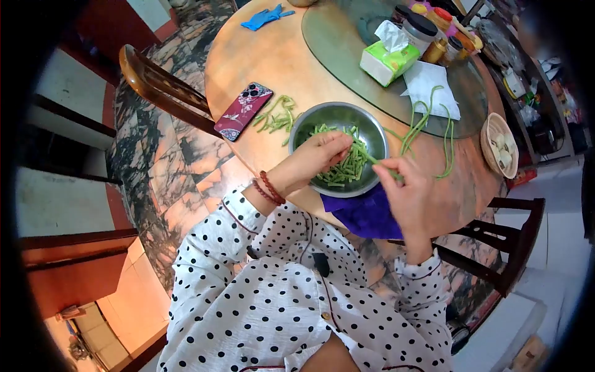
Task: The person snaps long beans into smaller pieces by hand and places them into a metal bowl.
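Both my hands are over a metal bowl [299, 127] that holds short cut pieces of green long bean [344, 170]. A long bean [365, 154] runs between the hands above the bowl. My left hand [319, 153], with a red-brown beaded bracelet on its wrist, is closed in a pinch at the bean's upper end. Around the other end, my right hand [406, 186] is closed with thumb and fingers, at the bowl's right rim. Whole long beans [424, 121] lie to the right, partly on a white paper sheet [443, 93]. Trimmed bean bits [279, 118] lie left of the bowl.
A phone [243, 111] lies at the round table's left edge. A blue glove [266, 17] is farther back. On the glass turntable [334, 49] stand a tissue box [387, 62] and several jars. A garlic basket [501, 146] sits right; a purple cloth [365, 217] hangs in front.
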A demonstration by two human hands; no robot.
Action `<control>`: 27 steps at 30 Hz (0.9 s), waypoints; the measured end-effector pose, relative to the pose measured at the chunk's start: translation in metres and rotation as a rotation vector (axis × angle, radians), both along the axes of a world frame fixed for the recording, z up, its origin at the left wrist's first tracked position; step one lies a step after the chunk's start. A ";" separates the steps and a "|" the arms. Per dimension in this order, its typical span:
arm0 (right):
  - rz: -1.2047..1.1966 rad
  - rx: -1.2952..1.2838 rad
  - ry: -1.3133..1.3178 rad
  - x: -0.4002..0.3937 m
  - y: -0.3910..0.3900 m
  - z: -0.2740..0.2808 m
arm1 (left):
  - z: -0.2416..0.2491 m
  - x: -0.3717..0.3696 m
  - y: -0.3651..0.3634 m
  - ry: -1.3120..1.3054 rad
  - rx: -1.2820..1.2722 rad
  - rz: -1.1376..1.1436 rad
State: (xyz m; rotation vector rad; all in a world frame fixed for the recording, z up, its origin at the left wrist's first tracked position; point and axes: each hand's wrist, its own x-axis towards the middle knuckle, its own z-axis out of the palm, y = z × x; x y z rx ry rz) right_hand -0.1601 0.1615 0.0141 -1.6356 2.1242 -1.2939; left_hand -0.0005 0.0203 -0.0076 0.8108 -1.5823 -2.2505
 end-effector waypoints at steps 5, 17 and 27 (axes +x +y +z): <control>0.046 -0.118 0.147 0.045 0.006 -0.002 | -0.010 -0.014 -0.010 -0.027 -0.098 0.348; 0.119 0.005 -0.139 0.006 -0.012 -0.005 | -0.002 0.010 -0.009 -0.085 0.039 -0.250; 0.070 -0.114 0.230 0.054 0.004 -0.001 | -0.030 -0.014 -0.015 -0.100 -0.347 0.287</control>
